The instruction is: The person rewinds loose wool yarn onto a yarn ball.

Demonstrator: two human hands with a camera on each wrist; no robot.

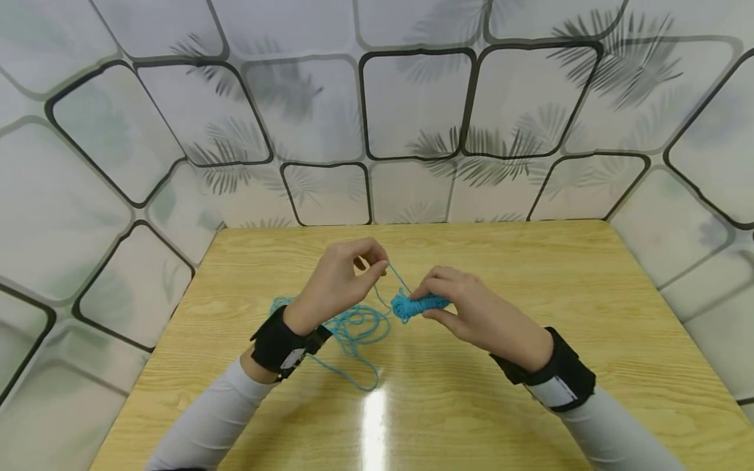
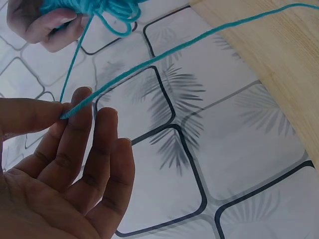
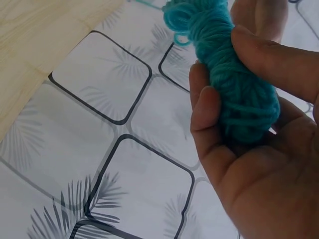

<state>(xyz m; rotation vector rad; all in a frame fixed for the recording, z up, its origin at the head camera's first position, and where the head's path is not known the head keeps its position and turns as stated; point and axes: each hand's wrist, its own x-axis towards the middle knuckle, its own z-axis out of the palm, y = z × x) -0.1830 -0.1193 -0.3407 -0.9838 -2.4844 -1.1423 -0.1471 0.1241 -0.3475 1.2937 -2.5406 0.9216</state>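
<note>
A bundle of turquoise yarn (image 3: 239, 84), wound tight round its middle with loops sticking out at one end, is gripped by my right hand (image 1: 477, 311). Thumb and fingers curl round it in the right wrist view. My left hand (image 1: 341, 281) pinches a yarn strand (image 2: 144, 64) between thumb and index fingertip, its other fingers loosely bent. From that pinch one length of strand runs taut to the bundle, and another drops toward the table. Loose coils of yarn (image 1: 359, 327) lie below and beside the left hand, partly covered by the left wrist.
Both hands are over a light wood table (image 1: 501, 405). White cloth (image 1: 412, 104) with dark rounded outlines and leaf prints rises behind it and at both sides. A black band (image 1: 279, 347) circles the left wrist, another band (image 1: 565, 373) the right.
</note>
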